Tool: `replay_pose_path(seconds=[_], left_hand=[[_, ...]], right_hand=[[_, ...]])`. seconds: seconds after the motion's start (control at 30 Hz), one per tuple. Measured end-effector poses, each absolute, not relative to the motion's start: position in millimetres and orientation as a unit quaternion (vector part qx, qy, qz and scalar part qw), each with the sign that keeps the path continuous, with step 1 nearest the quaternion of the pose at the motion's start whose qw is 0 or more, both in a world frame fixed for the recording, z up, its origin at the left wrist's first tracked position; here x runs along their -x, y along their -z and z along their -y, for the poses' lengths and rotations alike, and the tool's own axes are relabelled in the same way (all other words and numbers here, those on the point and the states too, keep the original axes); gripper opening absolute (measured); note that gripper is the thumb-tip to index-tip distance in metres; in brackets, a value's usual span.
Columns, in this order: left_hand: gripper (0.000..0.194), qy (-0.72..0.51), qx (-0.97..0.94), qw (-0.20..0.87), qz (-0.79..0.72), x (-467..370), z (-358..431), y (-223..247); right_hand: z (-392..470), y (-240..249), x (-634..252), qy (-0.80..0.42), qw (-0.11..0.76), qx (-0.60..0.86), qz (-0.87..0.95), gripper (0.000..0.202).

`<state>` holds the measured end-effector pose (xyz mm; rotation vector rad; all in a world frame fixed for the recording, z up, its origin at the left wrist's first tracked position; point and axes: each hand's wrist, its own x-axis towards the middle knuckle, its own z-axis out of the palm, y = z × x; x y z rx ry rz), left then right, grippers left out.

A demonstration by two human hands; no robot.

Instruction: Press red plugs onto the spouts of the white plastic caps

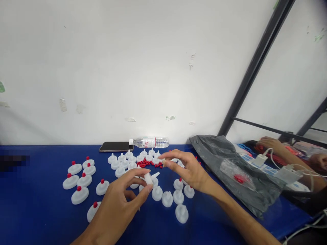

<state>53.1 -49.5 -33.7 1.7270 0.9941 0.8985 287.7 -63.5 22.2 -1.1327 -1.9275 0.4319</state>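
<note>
My left hand (125, 195) pinches a white nozzle cap (148, 178) between thumb and fingers, tilted so its spout points up and to the right. To the upper right, my right hand (187, 168) has thumb and index fingertip brought close together above the pile of small red tips (146, 163). Whatever lies between those fingertips is too small to make out. White nozzle caps with bare spouts (167, 199) stand around the pile on the blue table (46, 217). At the left, several nozzle caps with red tips (80, 195) stand upright; a few more (178, 183) are by my right wrist.
A phone (114, 146) and a clear plastic bottle (150, 141) lie along the wall. On the right is a grey plastic bag (230, 177) with a clear pouch of red pieces (238, 177). Beyond it are a power strip (268, 168) and another person's hand (270, 143).
</note>
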Motion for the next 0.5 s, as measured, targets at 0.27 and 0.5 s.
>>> replay_pose_path(seconds=[0.27, 0.5], left_hand=[[0.049, -0.383, -0.684, 0.490, -0.380, -55.2, 48.5, 31.8], [0.047, -0.392, -0.684, 0.483, -0.380, -53.9, 49.9, 33.3]], right_hand=[[66.9, -16.6, -273.2, -0.225, 0.457, 0.451, 0.733, 0.010], [66.2, -13.3, -270.2, -0.208, 0.471, 0.416, 0.750, 0.006]])
